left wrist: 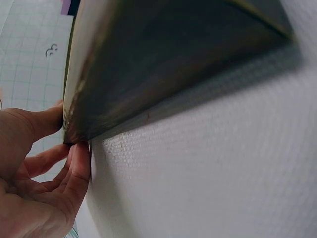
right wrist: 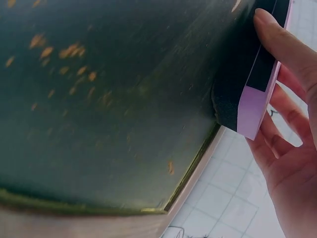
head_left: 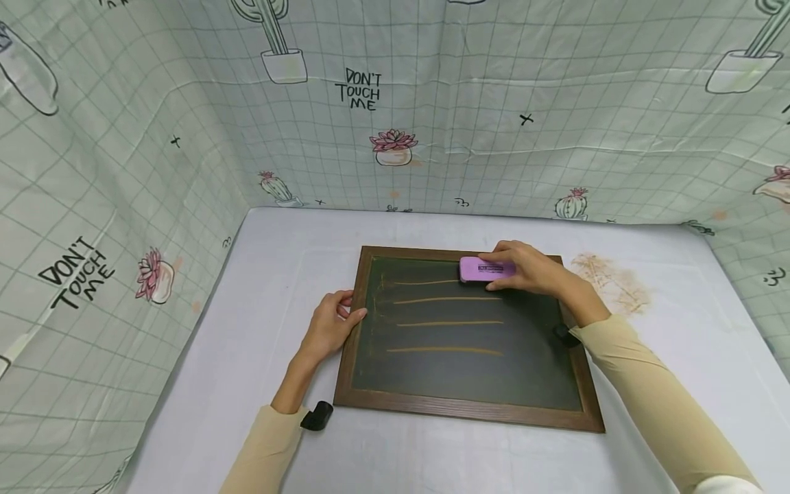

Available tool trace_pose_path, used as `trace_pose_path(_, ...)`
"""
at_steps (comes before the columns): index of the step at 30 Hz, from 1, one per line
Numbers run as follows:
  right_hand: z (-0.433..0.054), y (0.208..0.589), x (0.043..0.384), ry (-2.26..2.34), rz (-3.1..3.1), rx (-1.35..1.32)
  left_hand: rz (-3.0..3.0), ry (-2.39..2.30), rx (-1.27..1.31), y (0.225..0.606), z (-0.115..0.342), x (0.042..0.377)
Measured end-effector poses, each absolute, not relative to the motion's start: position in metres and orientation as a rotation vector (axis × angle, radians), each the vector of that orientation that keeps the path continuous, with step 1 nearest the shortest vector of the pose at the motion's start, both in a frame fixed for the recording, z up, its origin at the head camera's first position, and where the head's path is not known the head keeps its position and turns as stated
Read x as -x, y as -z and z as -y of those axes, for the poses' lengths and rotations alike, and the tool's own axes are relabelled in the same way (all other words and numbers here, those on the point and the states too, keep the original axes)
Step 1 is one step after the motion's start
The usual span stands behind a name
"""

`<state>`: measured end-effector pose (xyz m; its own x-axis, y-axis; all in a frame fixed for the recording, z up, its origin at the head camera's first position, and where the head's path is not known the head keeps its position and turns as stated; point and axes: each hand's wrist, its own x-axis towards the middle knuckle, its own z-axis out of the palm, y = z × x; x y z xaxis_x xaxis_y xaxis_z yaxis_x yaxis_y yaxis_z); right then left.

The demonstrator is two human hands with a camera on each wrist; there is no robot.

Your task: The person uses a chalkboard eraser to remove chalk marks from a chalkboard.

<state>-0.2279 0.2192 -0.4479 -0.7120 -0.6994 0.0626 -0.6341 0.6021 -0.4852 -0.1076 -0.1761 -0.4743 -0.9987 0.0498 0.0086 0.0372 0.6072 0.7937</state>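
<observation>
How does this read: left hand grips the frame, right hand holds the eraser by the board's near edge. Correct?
One error: the eraser is by the far edge of the board, not the near one; the head view shows it. The rest is right: the left hand grips the frame, and the right hand holds the eraser.

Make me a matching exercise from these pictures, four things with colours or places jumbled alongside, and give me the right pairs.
1. Eraser
2. Frame
3. Drawn lines
4. Right sleeve

A. Beige
B. Brown, around the board
C. Purple and black
D. Yellowish, across the dark surface

Pairs: 1-C, 2-B, 3-D, 4-A.
</observation>
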Motion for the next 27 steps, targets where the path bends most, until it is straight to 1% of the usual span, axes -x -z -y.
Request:
trace_pose_path(11, -0.202, 0.45, 0.231, 0.772, -2.686, 1.232, -2.815, -1.375, -0.08, 0.477, 0.177, 0.109)
trace_pose_path(27, -0.176, 0.45, 0.229, 0.757, -2.651, 1.198, -2.801, -1.378, -0.071, 0.475, 0.175, 0.109)
